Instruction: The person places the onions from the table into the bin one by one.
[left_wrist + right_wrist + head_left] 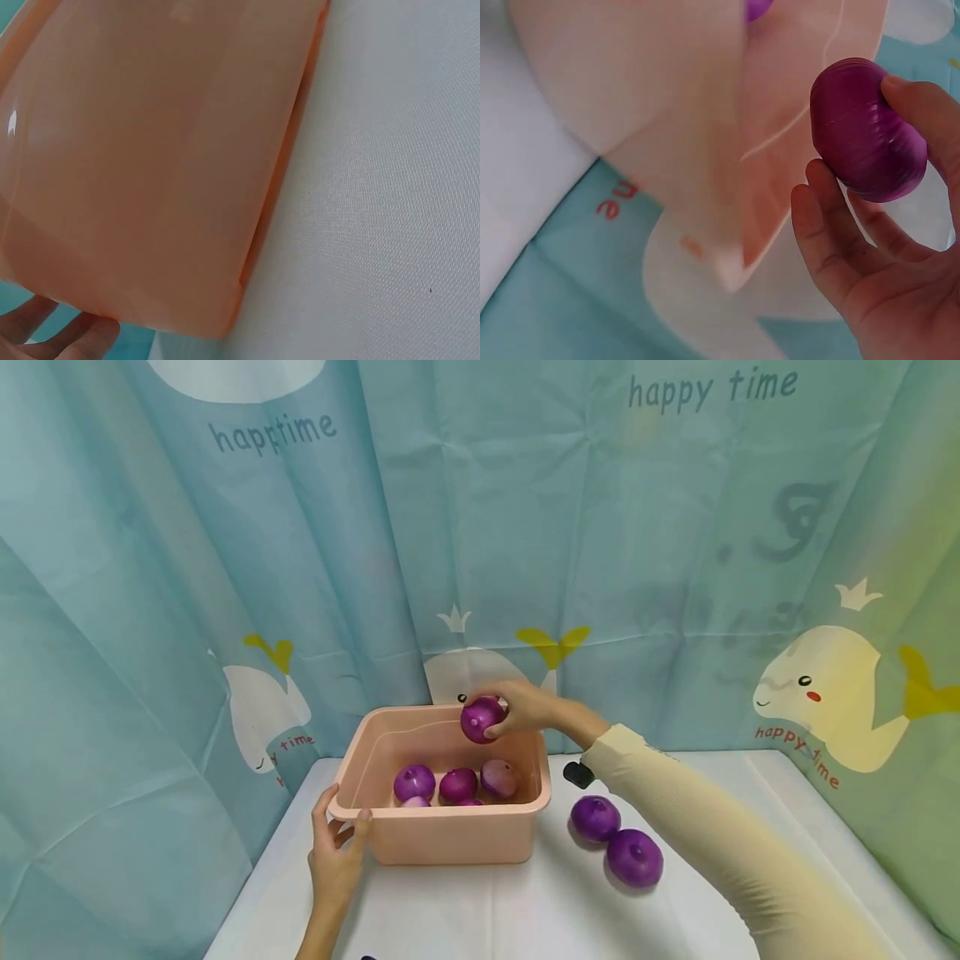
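A pink plastic bin point(450, 843) stands on the white table with several purple onions point(458, 784) inside. My right hand point(517, 708) holds another purple onion point(481, 718) over the bin's far rim, fingers curled round it; the right wrist view shows that onion point(866, 131) gripped beside the bin's wall point(667, 112). My left hand point(337, 847) grips the bin's front-left corner, thumb on the rim. In the left wrist view the bin's side point(150, 165) fills the frame, with fingertips point(67, 337) under its edge. Two more onions point(596, 817) point(634, 857) lie on the table right of the bin.
The table point(525, 910) carries a white cloth point(390, 195). A blue curtain point(525, 527) with whale prints hangs close behind and at both sides. A small black object point(577, 774) lies by my right sleeve.
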Available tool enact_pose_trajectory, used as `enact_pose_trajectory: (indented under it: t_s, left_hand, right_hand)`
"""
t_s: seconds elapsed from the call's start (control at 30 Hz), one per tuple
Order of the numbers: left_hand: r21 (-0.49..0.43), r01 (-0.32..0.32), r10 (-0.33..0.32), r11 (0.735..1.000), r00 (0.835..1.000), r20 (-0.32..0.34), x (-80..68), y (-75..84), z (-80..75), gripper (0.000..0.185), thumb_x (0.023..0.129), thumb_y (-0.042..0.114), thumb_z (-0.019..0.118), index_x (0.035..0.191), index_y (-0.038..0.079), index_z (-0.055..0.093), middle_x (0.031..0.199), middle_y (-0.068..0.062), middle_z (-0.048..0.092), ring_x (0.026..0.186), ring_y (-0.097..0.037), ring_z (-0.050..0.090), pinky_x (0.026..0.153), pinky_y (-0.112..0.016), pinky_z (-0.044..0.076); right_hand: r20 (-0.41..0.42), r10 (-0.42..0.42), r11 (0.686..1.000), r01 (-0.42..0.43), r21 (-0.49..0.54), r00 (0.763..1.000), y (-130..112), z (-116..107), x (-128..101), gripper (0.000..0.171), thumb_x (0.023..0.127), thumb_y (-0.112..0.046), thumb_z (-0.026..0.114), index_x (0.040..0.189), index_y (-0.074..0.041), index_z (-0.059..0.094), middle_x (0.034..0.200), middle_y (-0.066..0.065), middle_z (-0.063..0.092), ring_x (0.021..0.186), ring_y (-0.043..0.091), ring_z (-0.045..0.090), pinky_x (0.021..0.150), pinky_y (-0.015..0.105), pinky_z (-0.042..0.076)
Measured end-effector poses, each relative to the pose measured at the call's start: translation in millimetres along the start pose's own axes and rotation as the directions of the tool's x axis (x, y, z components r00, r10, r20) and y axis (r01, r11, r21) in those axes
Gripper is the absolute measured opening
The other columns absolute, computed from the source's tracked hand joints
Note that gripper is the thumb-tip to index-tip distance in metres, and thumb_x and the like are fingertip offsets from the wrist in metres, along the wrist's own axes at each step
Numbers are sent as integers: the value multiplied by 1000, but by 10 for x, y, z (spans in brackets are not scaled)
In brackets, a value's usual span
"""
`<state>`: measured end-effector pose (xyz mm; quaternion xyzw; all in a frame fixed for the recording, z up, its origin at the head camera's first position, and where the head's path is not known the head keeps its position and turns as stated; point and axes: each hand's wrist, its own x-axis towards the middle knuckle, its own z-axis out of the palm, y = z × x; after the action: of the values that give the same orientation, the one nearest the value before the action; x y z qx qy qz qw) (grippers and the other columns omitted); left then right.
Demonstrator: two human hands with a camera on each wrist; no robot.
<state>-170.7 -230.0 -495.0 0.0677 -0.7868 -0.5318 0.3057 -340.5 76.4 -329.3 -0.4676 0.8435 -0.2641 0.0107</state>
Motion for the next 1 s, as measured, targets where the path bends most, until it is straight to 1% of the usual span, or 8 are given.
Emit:
enact_pose_trajectory:
  t_s: [0.1, 0.23, 0.33, 0.6, 0.73, 0.87, 0.93, 1.0]
  left_hand:
    - [-8, 1, -1, 1000, 1000, 1, -7, -2, 4, 64, 99, 21, 69, 156, 24, 39, 151, -15, 52, 105, 15, 56, 85, -6, 47]
    - [0, 19, -19, 1000, 1000, 7, -13, 9, 10, 64, 100, 23, 69, 156, 25, 39, 152, -15, 51, 104, 16, 55, 86, -7, 47]
    - [7, 28, -28, 1000, 1000, 10, -14, 20, 14, 64, 100, 24, 68, 156, 25, 38, 153, -14, 50, 105, 16, 54, 86, -8, 48]
    - [5, 17, -17, 1000, 1000, 8, -11, 15, 15, 64, 100, 23, 69, 156, 25, 39, 152, -15, 51, 104, 15, 55, 86, -7, 48]
    - [-2, 8, -8, 1000, 1000, 6, 3, 23, 5, 65, 99, 22, 69, 156, 25, 39, 152, -15, 51, 105, 14, 56, 86, -7, 48]
    - [5, 13, -14, 1000, 1000, 11, 8, 31, -3, 65, 100, 24, 69, 157, 26, 38, 153, -14, 49, 106, 15, 54, 88, -10, 49]
    - [8, 16, -17, 1000, 1000, 13, 7, 28, -4, 65, 100, 24, 69, 157, 26, 37, 154, -14, 49, 106, 16, 53, 88, -9, 48]
    - [11, 20, -20, 1000, 1000, 13, 5, 22, -4, 65, 100, 24, 68, 157, 25, 37, 154, -15, 49, 106, 17, 53, 87, -6, 46]
  right_hand:
    - [25, 5, 1000, -4, -30, 1000, -51, 66, 93, 46, 84, -15, 86, 126, -14, 68, 120, 4, 69, 104, 21, 62, 91, 38, 57]
    - [56, 19, 999, -17, -47, 998, -108, 138, 177, 45, 84, -17, 86, 126, -16, 69, 116, 2, 69, 102, 19, 62, 94, 41, 56]
    - [74, 28, 999, -26, -35, 997, -133, 179, 209, 45, 85, -16, 85, 127, -15, 68, 117, 3, 69, 104, 20, 62, 94, 40, 55]
    - [87, 52, 996, -45, -76, 995, -126, 251, 242, 48, 87, -19, 84, 132, -18, 67, 121, 2, 68, 106, 18, 61, 91, 33, 54]
    - [93, 64, 996, -58, -64, 994, -133, 251, 247, 48, 87, -18, 84, 132, -19, 67, 121, 2, 68, 105, 18, 61, 91, 32, 54]
    - [103, 82, 996, -77, -51, 991, -144, 252, 264, 48, 87, -17, 84, 132, -20, 67, 120, 2, 67, 105, 18, 62, 90, 29, 53]
    - [110, 92, 995, -88, -42, 990, -150, 255, 275, 48, 87, -18, 84, 133, -20, 67, 121, 3, 67, 107, 19, 62, 90, 29, 54]
    - [118, 95, 995, -92, -31, 988, -155, 256, 286, 52, 88, -17, 83, 136, -18, 64, 127, 6, 67, 111, 23, 63, 93, 33, 55]
